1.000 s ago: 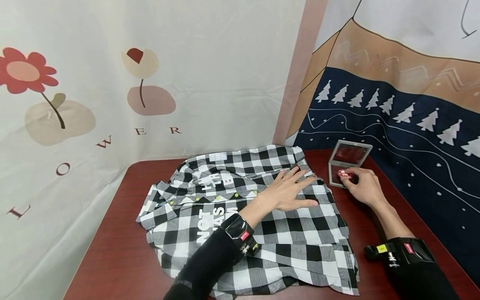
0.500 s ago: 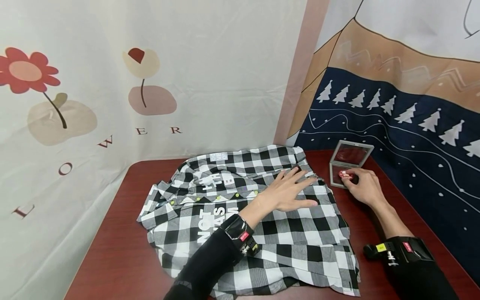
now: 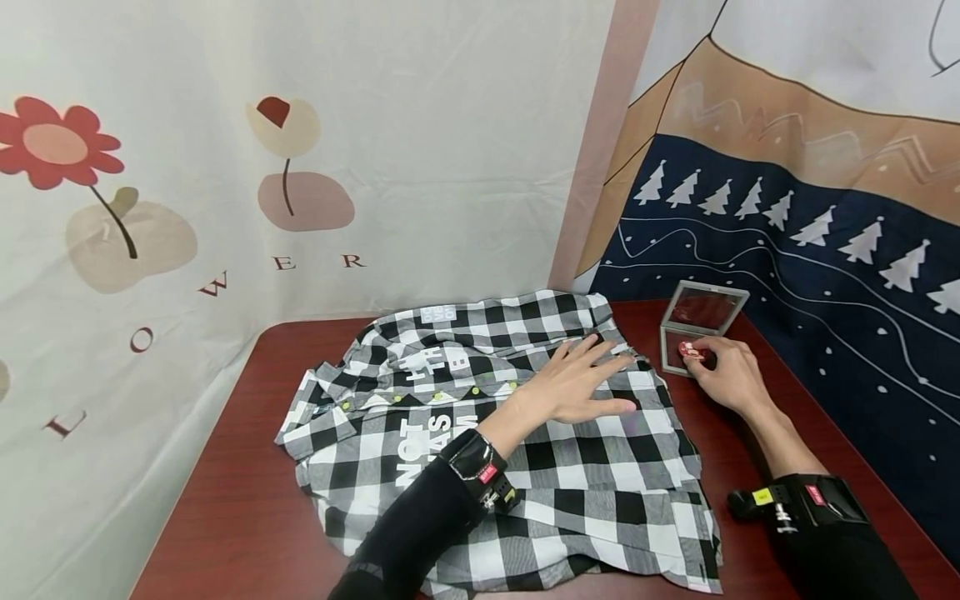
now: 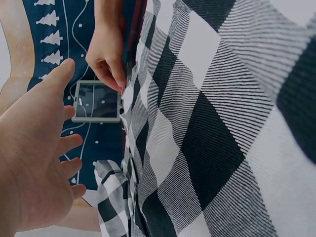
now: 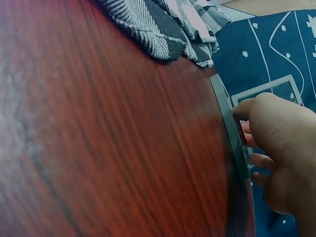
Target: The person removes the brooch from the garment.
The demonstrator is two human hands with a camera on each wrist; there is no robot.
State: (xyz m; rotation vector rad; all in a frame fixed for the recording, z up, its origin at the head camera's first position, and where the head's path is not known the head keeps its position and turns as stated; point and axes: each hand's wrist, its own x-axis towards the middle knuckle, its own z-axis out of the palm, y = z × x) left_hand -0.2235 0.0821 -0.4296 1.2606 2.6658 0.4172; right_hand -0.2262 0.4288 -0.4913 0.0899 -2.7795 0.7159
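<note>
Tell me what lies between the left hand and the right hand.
In the head view, the checked shirt's edge and a bare strip of table separate the left hand from the right hand.

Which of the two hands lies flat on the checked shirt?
The left hand: its fingers are spread flat on the checked shirt. The right hand is off the cloth, pinching a small red thing at the open case.

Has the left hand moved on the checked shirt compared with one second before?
No. The left hand lies flat on the checked shirt, in the same place relative to the open small case.
</note>
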